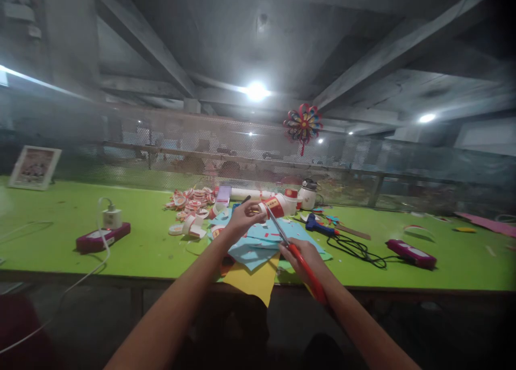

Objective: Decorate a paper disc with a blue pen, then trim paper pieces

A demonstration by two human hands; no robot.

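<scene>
Above the middle of the green table, my left hand [245, 217] is closed round the rim of a red and white paper cup [273, 206] that lies tilted on its side. My right hand [303, 257] grips a pair of scissors [300, 260] with red handles. The scissor blades point up and left and meet the cup's rim close to my left fingers. Beneath both hands lie light blue paper sheets [252, 253], with a yellow sheet [258, 281] hanging over the table's front edge. Cut pieces of white cup [194, 226] rest left of my left hand.
A pile of red and white paper discs [193, 199] sits behind on the left. To the right lie a blue glue gun [318, 225] with black cable and a purple power strip [411, 253]. Another purple power strip [102, 237] stands left. A white jar [308, 195] stands by the mesh partition [177, 155].
</scene>
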